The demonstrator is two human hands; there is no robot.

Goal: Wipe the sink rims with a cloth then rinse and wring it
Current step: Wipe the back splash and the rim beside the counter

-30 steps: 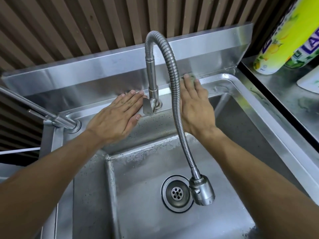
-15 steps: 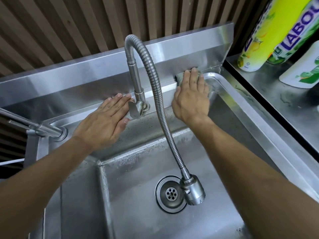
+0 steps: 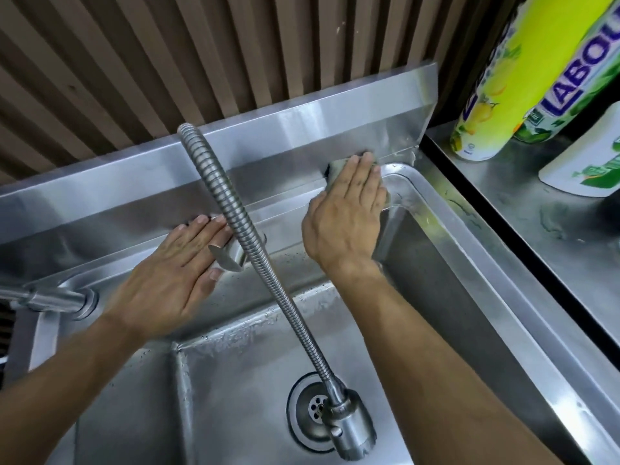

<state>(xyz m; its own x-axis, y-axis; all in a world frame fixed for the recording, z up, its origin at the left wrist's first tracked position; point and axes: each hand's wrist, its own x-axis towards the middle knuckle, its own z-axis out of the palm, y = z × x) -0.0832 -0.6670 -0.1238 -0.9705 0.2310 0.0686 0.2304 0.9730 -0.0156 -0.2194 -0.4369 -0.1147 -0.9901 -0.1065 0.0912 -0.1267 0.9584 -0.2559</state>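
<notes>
Currently, head view | cloth point(image 3: 335, 167) is pressed flat under R hand point(image 3: 345, 213) on sink point(image 3: 446, 209) back rim, far-R corner | L hand point(image 3: 171, 280) is laid open, palm down, beside faucet point(image 3: 241, 223) base, nothing held.

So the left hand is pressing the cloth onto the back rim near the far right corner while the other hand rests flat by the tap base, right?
Not quite: the head view shows the right hand pressing the cloth onto the back rim near the far right corner. The left hand is the one resting flat by the tap base.
</notes>
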